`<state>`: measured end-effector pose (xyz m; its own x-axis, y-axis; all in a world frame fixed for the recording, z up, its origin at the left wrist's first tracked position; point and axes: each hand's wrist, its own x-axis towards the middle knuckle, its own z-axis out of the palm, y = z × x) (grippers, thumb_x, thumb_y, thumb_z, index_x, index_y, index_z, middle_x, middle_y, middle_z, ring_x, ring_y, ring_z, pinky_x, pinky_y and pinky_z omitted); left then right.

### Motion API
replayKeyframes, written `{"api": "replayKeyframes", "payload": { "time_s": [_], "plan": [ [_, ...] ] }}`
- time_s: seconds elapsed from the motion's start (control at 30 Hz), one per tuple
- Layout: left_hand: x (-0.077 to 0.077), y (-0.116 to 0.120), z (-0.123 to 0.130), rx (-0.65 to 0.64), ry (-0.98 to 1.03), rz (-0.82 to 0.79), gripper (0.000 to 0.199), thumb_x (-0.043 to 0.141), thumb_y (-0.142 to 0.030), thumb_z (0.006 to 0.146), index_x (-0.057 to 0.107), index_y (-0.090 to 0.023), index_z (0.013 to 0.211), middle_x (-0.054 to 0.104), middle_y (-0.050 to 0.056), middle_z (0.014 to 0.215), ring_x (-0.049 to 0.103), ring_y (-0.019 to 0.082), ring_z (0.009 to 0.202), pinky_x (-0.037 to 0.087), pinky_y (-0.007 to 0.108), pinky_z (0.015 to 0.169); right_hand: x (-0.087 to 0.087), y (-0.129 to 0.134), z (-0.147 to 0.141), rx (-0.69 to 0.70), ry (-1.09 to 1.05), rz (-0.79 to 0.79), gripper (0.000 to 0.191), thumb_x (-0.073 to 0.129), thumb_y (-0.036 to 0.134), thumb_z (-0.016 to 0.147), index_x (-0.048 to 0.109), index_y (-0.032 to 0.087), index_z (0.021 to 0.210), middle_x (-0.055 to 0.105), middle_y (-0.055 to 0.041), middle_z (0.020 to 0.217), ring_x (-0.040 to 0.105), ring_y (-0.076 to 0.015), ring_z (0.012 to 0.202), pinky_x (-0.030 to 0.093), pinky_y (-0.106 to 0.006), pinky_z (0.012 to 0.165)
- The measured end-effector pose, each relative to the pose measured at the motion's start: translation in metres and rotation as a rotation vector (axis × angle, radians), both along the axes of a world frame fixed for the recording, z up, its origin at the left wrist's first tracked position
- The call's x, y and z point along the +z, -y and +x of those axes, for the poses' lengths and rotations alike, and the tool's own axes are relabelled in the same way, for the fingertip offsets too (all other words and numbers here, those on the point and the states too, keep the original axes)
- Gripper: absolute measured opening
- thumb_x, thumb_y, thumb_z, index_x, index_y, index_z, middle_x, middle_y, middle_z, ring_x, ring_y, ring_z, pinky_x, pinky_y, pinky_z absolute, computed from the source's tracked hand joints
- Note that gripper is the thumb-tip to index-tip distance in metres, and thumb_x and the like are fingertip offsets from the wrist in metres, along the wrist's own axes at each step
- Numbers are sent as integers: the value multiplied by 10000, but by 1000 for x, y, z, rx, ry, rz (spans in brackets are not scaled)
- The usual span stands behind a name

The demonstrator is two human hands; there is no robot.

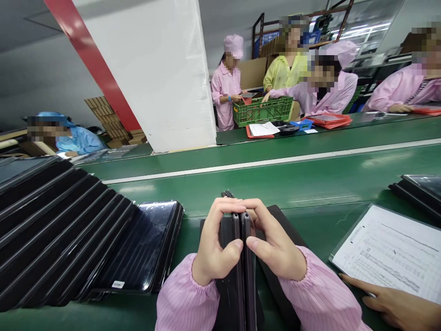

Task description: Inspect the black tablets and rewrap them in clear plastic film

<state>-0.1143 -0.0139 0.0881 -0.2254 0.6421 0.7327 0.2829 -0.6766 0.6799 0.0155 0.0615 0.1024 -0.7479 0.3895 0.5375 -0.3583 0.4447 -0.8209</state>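
Note:
My left hand and my right hand meet at the middle of the green belt. Each grips one of two slim dark tablets, held upright on edge and side by side. Their top corners press together between my fingers, and I cannot tell whether the two are joined. A flat black pad lies beneath them. To my left, several black glossy tablets lean in an overlapping row, the nearest bearing a small white label. Another person's hand rests at the lower right beside a printed sheet on a clipboard.
More black tablets are stacked at the right edge. Beyond the green conveyor belt, people in pink smocks work at a far bench around a green plastic crate and red folders. A white pillar stands at the back.

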Motion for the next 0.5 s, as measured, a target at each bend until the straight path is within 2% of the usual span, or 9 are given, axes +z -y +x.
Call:
{"api": "replayKeyframes", "payload": {
  "time_s": [0.2, 0.33, 0.5],
  "plan": [
    [0, 0, 2, 31, 47, -28, 282, 612, -437, 873, 645, -271, 1097, 599, 53, 1087, 550, 248, 1051, 442, 404, 935, 2, 3, 1, -22, 11, 2, 214, 487, 323, 957, 438, 234, 1145, 473, 31, 759, 428, -147, 621, 395, -291, 623],
    [-1, 1, 2, 42, 46, -15, 284, 613, -440, 873, 648, -273, 1100, 606, 51, 1087, 555, 242, 1054, 443, 398, 947, 4, 4, 1, -35, 37, 13, 227, 490, 292, 942, 441, 227, 1154, 487, 24, 756, 499, -168, 666, 403, -292, 622],
    [-1, -1, 4, 81, 36, 15, 308, 620, -450, 865, 660, -266, 1109, 623, 51, 1078, 570, 240, 1062, 427, 407, 995, 4, 3, 2, -25, 21, 30, 242, 479, 239, 916, 441, 236, 1154, 501, 31, 781, 459, -142, 624, 406, -285, 622]
  ]
}}
